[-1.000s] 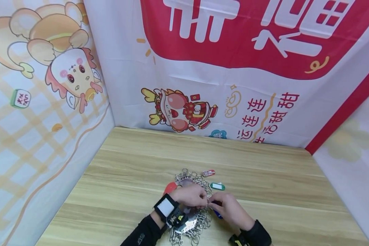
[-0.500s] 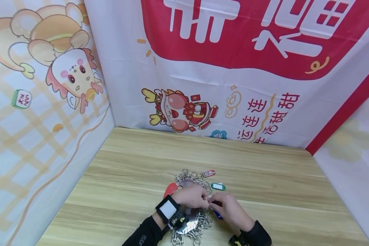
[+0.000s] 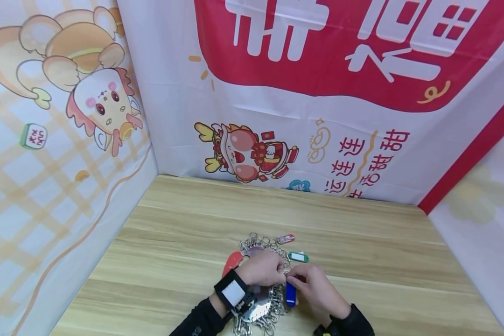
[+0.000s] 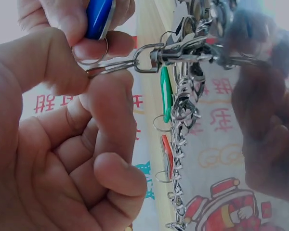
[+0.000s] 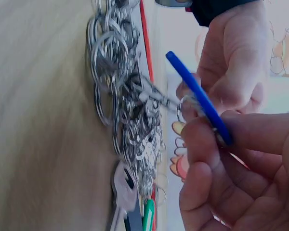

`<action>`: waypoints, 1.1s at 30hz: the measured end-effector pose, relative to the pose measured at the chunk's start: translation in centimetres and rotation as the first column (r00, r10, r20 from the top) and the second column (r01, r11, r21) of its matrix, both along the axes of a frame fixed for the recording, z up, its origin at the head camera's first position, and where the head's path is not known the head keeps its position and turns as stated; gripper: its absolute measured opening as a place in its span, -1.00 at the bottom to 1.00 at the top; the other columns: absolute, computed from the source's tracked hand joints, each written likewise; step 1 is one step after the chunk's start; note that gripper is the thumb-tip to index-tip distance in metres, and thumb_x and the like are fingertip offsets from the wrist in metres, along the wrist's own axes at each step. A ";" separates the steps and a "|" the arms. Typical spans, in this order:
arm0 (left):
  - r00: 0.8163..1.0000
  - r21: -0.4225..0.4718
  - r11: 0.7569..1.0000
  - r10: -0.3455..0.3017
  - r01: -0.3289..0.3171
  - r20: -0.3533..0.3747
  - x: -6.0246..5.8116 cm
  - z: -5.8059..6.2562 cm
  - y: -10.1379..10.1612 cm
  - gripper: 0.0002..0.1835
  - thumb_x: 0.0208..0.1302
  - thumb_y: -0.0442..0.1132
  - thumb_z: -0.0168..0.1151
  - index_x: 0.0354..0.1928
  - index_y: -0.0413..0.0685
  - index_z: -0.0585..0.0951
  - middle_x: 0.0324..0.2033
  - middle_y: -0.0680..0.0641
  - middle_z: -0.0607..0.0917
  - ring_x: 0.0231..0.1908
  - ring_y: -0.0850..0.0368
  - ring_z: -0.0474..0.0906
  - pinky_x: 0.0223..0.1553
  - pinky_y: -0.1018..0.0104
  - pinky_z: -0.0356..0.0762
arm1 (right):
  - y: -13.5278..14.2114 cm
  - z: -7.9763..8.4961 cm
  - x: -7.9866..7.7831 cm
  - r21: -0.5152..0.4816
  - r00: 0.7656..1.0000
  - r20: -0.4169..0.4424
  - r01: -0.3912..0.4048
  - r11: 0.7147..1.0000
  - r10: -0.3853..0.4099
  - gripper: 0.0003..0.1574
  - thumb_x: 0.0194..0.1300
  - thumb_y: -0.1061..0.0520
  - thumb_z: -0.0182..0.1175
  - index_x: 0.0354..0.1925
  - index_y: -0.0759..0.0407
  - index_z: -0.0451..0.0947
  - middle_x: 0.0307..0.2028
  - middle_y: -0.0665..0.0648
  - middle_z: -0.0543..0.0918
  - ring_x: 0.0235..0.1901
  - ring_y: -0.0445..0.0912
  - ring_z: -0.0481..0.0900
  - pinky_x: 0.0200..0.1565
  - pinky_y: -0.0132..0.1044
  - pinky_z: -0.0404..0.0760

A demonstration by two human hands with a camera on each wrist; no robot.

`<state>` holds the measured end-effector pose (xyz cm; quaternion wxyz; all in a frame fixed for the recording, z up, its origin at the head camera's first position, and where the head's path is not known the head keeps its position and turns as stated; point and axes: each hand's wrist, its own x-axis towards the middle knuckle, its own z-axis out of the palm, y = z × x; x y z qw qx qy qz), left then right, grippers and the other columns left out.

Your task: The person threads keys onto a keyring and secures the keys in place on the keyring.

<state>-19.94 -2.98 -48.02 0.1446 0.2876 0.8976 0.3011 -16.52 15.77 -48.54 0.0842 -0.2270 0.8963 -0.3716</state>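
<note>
In the head view my left hand [image 3: 263,268] and right hand [image 3: 318,288] meet fingertip to fingertip over a mass of metal key rings and clasps [image 3: 273,311]. Between left thumb and forefinger I pinch a split ring [image 4: 116,68], joined to a swivel clasp [image 4: 154,58] at the edge of a shiny reflective plate [image 4: 216,159]. My right thumb and fingers pinch a blue key tag [image 5: 197,92] at its end. The tag's thin wire ring [image 4: 102,57] comes right up to the split ring, its upper part hidden by fingers.
Beyond the hands lie a green key tag [image 3: 298,256] and a red key tag [image 3: 285,239]. A flat red piece [image 3: 233,262] is left of the rings. One silver key [image 5: 124,187] shows near the green tag. Printed cloth walls [image 3: 168,116] border the wooden table [image 3: 185,214].
The blue tag has swung round so that its flat face shows below my right fingertips. Both hands stay nearly in place, fingertips still together.
</note>
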 end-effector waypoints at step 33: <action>0.993 -0.028 1.000 0.010 -0.014 -0.119 0.7 0.3 1.1 -0.72 0.10 -0.26 0.20 -0.69 0.08 0.38 -0.78 0.17 0.31 -0.76 0.30 0.27 -0.65 0.47 0.20 | -0.9 -0.6 0.5 -0.031 0.976 -0.122 0.178 0.983 -0.181 -0.85 0.22 0.27 0.23 -0.42 0.03 0.57 -0.53 -0.16 0.55 -0.54 -0.34 0.46 -0.47 -0.41 0.49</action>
